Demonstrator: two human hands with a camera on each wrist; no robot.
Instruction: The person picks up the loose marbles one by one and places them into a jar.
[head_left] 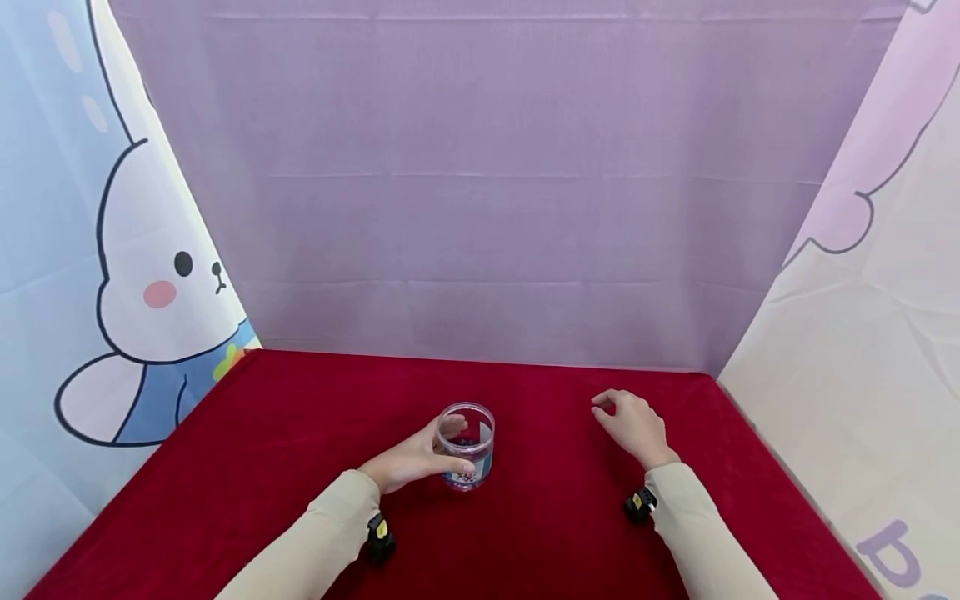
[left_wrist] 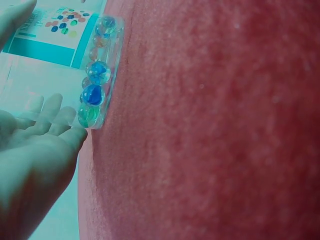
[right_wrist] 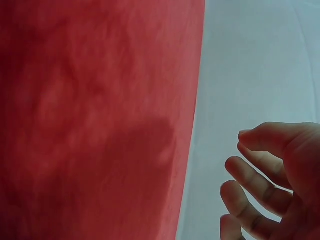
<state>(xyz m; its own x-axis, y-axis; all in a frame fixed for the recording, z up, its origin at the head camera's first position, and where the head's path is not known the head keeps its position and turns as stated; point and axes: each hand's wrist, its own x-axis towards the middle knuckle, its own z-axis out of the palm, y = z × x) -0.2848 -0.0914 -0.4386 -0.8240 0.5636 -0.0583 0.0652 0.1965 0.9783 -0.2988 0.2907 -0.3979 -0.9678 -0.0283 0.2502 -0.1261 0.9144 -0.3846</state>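
A clear plastic jar (head_left: 482, 457) without a lid stands upright on the red cloth, left of the right hand. The left hand (head_left: 414, 459) grips it from the left side, thumb across the front and fingers round the back. Through the wall in the left wrist view, glass marbles (left_wrist: 93, 94) in blue, green and orange lie at the bottom. A printed label (left_wrist: 60, 31) with pictures of marbles wraps the jar. The right hand (head_left: 636, 427) hovers over the cloth to the right, fingers loosely bent, holding nothing.
A red velvety cloth (head_left: 555, 533) covers the table. Behind it hangs a purple curtain (head_left: 480, 208). Printed fabric with a cartoon rabbit (head_left: 157, 275) borders the left side, and a pale printed sheet (head_left: 862, 375) borders the right. Both wrists carry small black cameras.
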